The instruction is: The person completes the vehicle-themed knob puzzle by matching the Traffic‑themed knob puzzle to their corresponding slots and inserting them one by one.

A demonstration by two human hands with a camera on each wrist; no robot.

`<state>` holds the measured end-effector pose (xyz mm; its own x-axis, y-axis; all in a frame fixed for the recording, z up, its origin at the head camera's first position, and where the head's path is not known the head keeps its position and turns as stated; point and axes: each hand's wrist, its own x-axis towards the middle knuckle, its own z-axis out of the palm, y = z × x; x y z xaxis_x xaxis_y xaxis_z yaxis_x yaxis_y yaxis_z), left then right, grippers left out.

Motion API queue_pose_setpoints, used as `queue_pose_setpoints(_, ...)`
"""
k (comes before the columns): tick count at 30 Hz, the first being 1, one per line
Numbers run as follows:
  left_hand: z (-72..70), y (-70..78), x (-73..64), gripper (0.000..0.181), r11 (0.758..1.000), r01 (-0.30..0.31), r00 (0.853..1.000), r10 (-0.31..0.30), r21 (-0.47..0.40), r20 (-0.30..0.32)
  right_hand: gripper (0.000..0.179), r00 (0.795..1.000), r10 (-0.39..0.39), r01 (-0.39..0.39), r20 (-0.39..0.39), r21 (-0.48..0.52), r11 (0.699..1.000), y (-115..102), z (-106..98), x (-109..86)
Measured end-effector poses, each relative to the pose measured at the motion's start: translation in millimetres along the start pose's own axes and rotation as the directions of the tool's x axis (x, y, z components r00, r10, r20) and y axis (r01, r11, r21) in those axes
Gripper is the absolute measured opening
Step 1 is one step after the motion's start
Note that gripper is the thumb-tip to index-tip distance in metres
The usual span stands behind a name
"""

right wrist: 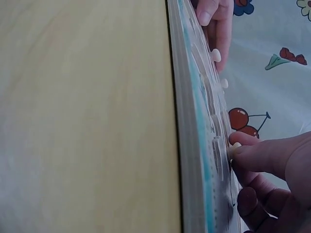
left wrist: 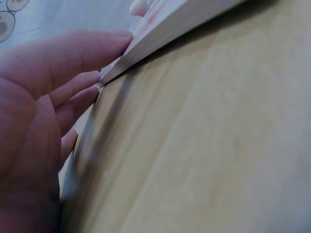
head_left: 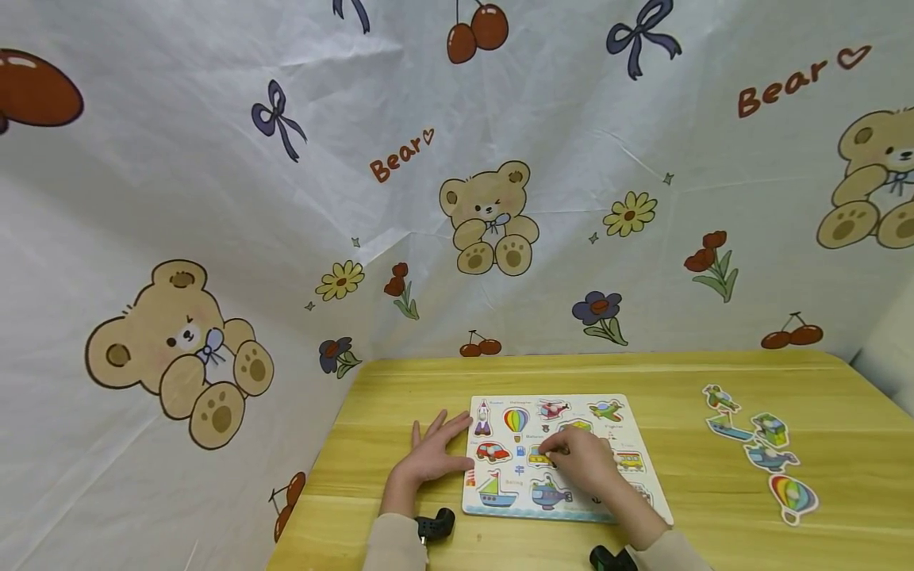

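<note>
A white puzzle board [head_left: 528,513] with vehicle pictures lies on the wooden table. My left hand [head_left: 435,454] is beside its left edge, fingers fairly straight; in the left wrist view the thumb [left wrist: 104,46] touches the board's side. Over the board's middle, my right hand [head_left: 581,458] pinches the small pale knob [right wrist: 235,146] of a yellow vehicle piece [head_left: 539,456], partly hidden by the fingers. The piece is at the board's surface; I cannot tell whether it sits fully in its slot. Around it are a red car [head_left: 493,452], a sailboat [head_left: 496,493] and a blue submarine-like picture [head_left: 548,493].
Right of the board lie several loose pieces: a plane [head_left: 721,399], a blue boat [head_left: 730,429], a green vehicle [head_left: 771,429], a blue craft [head_left: 769,457] and a hot-air balloon [head_left: 793,495]. A bear-printed cloth [head_left: 543,317] hangs behind the table.
</note>
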<state>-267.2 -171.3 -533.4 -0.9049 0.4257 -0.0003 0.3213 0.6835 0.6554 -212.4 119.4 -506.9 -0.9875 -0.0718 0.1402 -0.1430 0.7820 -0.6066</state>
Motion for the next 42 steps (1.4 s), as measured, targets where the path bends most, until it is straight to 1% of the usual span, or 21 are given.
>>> queue_pose_setpoints(6, 0.7, -1.2, 0.5, 0.080, 1.000, 0.007, 1.000, -0.007, 0.002, 0.004, 0.016, 1.000, 0.008, -0.008, 0.004, 0.004, 1.000, 1.7, 1.3, -0.5)
queue_pose_setpoints(15, 1.9, -0.1, 0.4, 0.080, 1.000, 0.023, 1.000, -0.024, 0.011, 0.007, 0.016, 1.000, 0.021, -0.021, 0.000, 0.039, 0.999, 5.1, 3.3, -0.8)
queue_pose_setpoints(19, 1.9, -0.4, -0.1, 0.080, 1.000, 0.015, 1.000, -0.015, 0.009, 0.002, 0.016, 1.000, 0.014, -0.014, -0.005, 0.041, 0.999, 4.4, 3.1, -1.9)
queue_pose_setpoints(24, 1.6, -1.3, 0.1, 0.080, 1.000, 0.007, 1.000, -0.007, 0.004, 0.001, 0.016, 1.000, 0.002, -0.001, -0.017, 0.015, 1.000, 4.7, 3.8, -1.8)
queue_pose_setpoints(29, 1.7, -1.0, 0.6, 0.080, 1.000, 0.006, 1.000, -0.006, -0.001, 0.000, 0.020, 1.000, 0.013, -0.013, -0.015, -0.002, 1.000, 4.1, 2.5, -1.8)
queue_pose_setpoints(37, 0.6, 0.1, 0.8, 0.079, 1.000, 0.007, 1.000, -0.007, 0.002, 0.001, 0.021, 1.000, 0.009, -0.009, -0.007, 0.011, 1.000, 3.8, 1.3, -1.9)
queue_pose_setpoints(42, -0.3, 0.3, 1.2, 0.079, 1.000, 0.014, 1.000, -0.014, 0.002, 0.002, 0.019, 1.000, 0.020, -0.019, -0.024, 0.039, 0.999, 5.6, -0.7, -1.5)
